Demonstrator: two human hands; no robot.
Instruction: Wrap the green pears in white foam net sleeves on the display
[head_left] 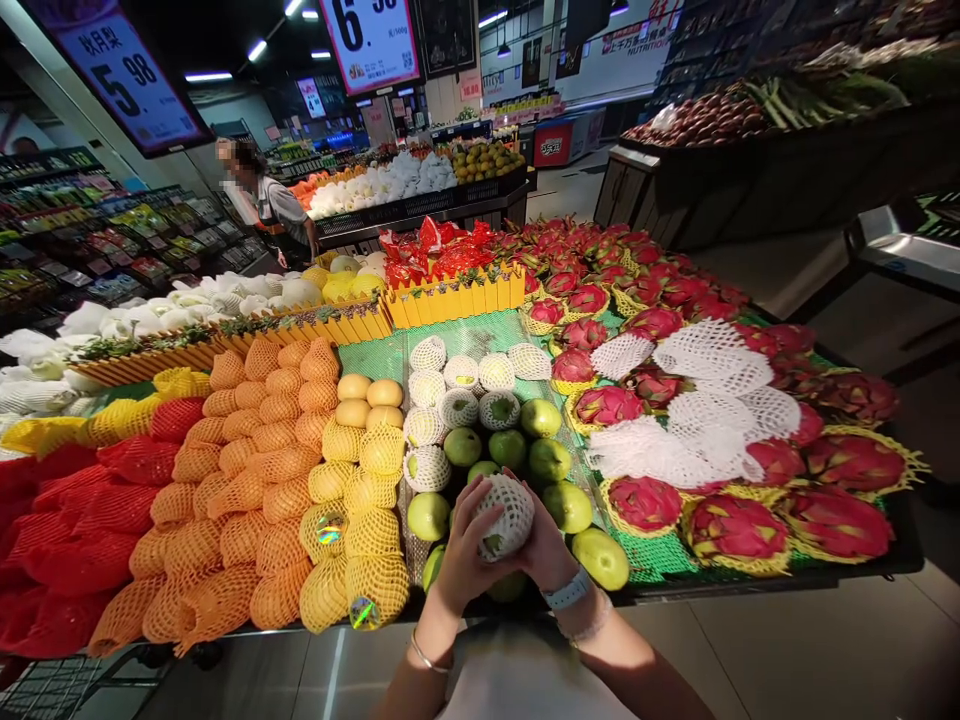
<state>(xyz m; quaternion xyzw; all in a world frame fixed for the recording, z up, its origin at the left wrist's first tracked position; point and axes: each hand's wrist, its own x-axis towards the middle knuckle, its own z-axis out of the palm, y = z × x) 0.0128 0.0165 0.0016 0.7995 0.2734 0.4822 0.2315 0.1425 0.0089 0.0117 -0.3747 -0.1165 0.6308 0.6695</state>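
Observation:
Both my hands hold one green fruit wrapped in a white foam net [506, 515] just above the front of the fruit stand. My left hand [463, 548] wraps its left side, fingers curled on the net. My right hand [546, 545], with a pale watch at the wrist, grips its right side. Bare green fruits [550, 460] lie around and under my hands. Behind them sit more net-wrapped fruits [459, 408] in rows.
Orange and yellow netted fruits [277, 470] fill the stand's left. Dragon fruits [735, 525] and loose white nets [697, 400] fill the right. A yellow fence divider [457, 298] crosses the back. A person in an apron [274, 210] stands far left. Tiled aisle runs along the front.

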